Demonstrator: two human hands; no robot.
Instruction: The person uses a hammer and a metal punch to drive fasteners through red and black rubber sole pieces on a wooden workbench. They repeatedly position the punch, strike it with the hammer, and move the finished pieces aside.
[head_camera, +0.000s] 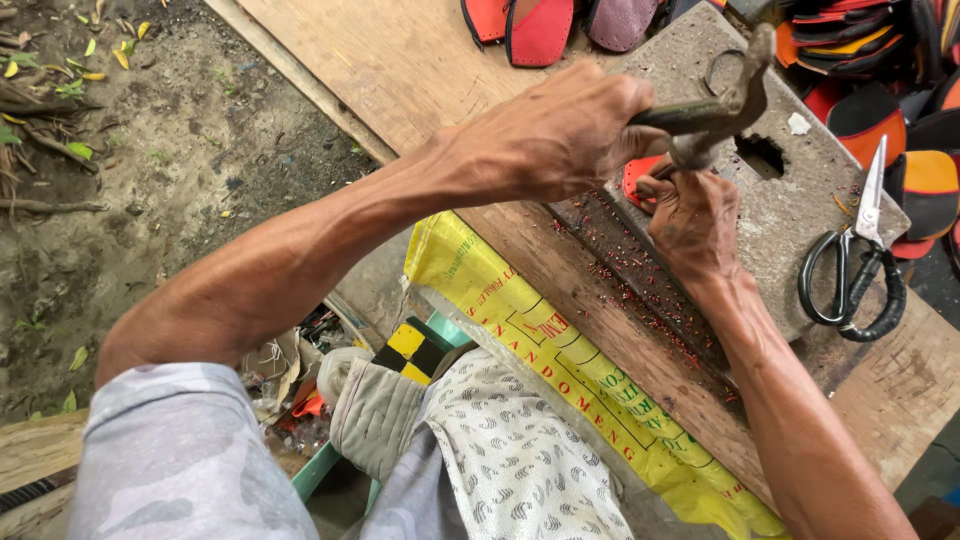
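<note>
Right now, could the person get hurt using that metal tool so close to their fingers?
Maybe, yes. The left hand has its grip on a metal tool right above the right hand, which pinches a small red piece on the stone block. A slip could hit those fingers. The piece might also skid loose. The scissors lie with blades open near the block's edge, so a bump could knock them off.

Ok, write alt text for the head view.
The left hand grips a metal tool over a small red piece that the right hand steadies on a grey block. Scissors lie on the block, with red and orange soles piled beyond it.
</note>
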